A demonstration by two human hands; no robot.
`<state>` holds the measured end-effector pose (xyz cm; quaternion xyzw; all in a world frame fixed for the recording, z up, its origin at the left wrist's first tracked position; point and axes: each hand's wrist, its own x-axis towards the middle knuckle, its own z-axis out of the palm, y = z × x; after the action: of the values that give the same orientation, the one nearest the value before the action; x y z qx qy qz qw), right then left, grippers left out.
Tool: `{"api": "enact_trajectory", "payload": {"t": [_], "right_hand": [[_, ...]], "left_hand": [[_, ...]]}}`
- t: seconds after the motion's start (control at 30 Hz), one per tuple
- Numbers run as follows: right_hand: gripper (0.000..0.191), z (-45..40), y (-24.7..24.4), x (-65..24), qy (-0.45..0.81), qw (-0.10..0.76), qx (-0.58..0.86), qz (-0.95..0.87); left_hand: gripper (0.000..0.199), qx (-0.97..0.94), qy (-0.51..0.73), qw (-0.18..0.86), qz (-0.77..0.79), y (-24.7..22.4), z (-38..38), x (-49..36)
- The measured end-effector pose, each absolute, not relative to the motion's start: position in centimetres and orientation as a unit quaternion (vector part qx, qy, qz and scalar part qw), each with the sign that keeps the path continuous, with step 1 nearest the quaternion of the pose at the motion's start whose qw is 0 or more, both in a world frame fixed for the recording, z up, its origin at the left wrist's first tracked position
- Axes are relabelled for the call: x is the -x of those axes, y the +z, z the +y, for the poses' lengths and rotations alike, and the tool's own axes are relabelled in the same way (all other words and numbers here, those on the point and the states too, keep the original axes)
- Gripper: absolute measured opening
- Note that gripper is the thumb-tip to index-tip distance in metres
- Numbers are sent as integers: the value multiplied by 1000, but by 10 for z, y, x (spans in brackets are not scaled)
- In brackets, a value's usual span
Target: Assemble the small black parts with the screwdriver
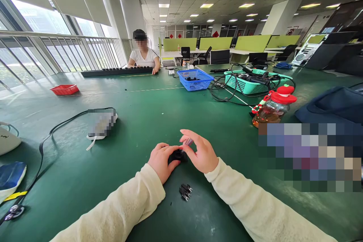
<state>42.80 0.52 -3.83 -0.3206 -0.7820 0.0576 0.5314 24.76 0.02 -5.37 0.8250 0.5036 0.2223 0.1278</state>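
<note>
A small black part (178,155) rests on the green table, partly covered by my fingers. My left hand (163,161) is wrapped round its left side, thumb at the near edge. Just right of it, my right hand (200,152) pinches a small, shiny, pale piece (188,141) between thumb and fingers, above the black part's right end. What the piece is cannot be made out. Nearer to me lies a little cluster of black parts with metal prongs (185,192), touched by neither hand.
Further back on the green table (136,121) are a blue basket (195,85), a teal basket with cables (246,87) and a red tray (64,90). A red-lidded bottle (273,107) stands right. A corded device (102,124) lies left. A person (143,56) sits opposite.
</note>
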Motion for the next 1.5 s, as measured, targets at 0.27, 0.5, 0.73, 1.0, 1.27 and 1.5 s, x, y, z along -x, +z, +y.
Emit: {"api": "enact_trajectory", "payload": {"t": [0.27,0.5,0.73,1.0,1.27,1.5], "right_hand": [[34,-1,-36,-430,150,577,270,-756],[26,4,-43,-430,132,648,338,-670],[26,11,-47,-430,194,599,399,-666],[27,11,-45,-431,190,573,409,-684],[35,5,-43,-429,150,631,354,-674],[40,-10,-38,-417,121,678,269,-674]], "left_hand": [[39,-826,246,104,496,-61,1,-245],[40,-824,243,110,500,-64,3,-244],[41,-827,238,108,498,-66,4,-245],[32,-837,274,108,460,-69,3,-246],[35,-836,291,106,453,-70,2,-248],[42,-831,320,74,449,-59,-7,-247]]}}
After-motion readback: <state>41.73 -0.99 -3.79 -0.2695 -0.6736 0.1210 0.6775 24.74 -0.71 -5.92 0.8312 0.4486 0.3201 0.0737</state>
